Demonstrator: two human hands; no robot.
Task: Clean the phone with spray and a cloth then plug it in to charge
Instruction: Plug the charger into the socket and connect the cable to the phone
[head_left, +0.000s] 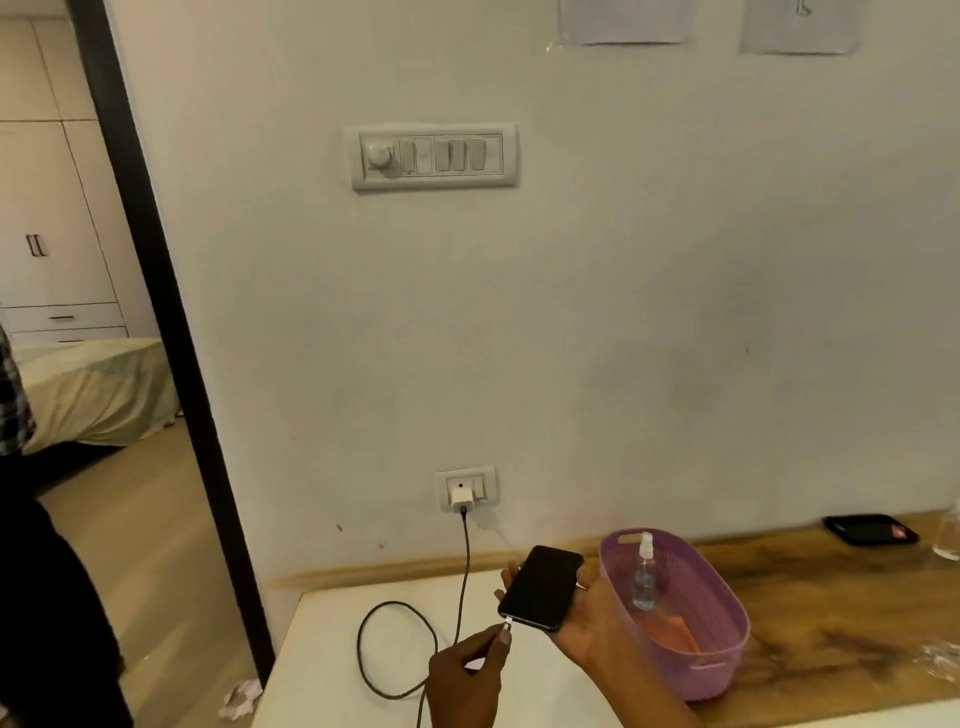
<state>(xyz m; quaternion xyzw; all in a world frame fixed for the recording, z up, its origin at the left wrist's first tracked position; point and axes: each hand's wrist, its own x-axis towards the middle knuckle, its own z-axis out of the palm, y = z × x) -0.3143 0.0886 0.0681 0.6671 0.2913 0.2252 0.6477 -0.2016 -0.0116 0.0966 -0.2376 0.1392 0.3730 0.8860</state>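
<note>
Black glass meets white plug: the charging step is in hand.

Nearest, the left hand (467, 675) pinches the connector (507, 623) of the dark cable (395, 649) between closed fingers (500, 640), its tip at the bottom edge of the phone (541, 587) (whether seated or only touching the port, I cannot tell). The right hand (582, 618) cradles the phone from beneath, fingers curled round its sides, above the white desk (332, 675). Just beside sits the purple basket (727, 649), holding the spray bottle (644, 571) and an orange cloth (670, 631), so cleaning looks finished. Farther back, the charger (461, 500) sits in the wall socket (465, 488). Next calls for a straight, firm push.
</note>
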